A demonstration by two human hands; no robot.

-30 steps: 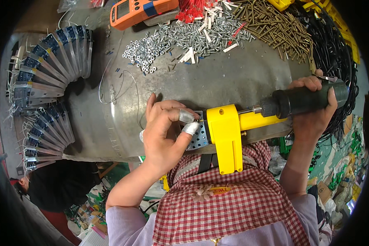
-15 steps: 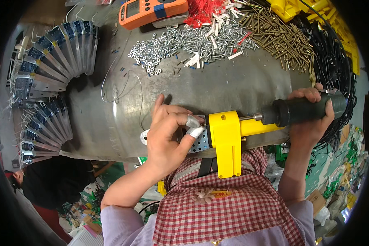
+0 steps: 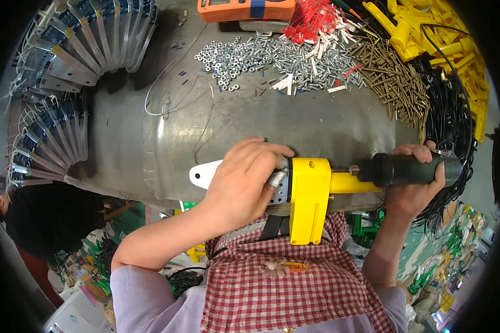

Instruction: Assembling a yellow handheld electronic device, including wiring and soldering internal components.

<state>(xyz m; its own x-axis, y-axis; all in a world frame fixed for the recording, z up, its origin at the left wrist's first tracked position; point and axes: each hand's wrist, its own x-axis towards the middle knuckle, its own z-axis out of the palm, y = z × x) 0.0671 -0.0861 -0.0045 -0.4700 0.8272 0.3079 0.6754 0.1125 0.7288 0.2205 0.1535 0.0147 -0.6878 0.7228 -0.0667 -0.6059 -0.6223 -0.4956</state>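
My right hand (image 3: 406,195) grips a black electric screwdriver (image 3: 408,170) lying level, its bit pointing left at the side of a yellow plastic housing (image 3: 310,202). Whether the bit sits in a screw cannot be made out. My left hand (image 3: 240,180) is closed round a perforated metal plate (image 3: 281,195) that butts against the housing's left side. Silver tape wraps its thumb and a fingertip. A white tab (image 3: 206,174) with one dark hole sticks out left from beneath that hand. What lies under the left palm is hidden.
Nuts (image 3: 226,60), silver screws (image 3: 328,65) and brass-coloured screws (image 3: 391,77) lie heaped on the metal bench (image 3: 122,150). Behind them are an orange meter (image 3: 247,10), red wires (image 3: 314,19) and yellow housings (image 3: 455,47). Black cables (image 3: 447,122) hang right; plate assemblies (image 3: 103,39) stand left. Someone's dark-haired head (image 3: 53,216) shows lower left.
My left fingers have gone from pinching at the plate's upper edge to lying over it, beside the housing. More of the white tab shows. The whole view has shifted slightly.
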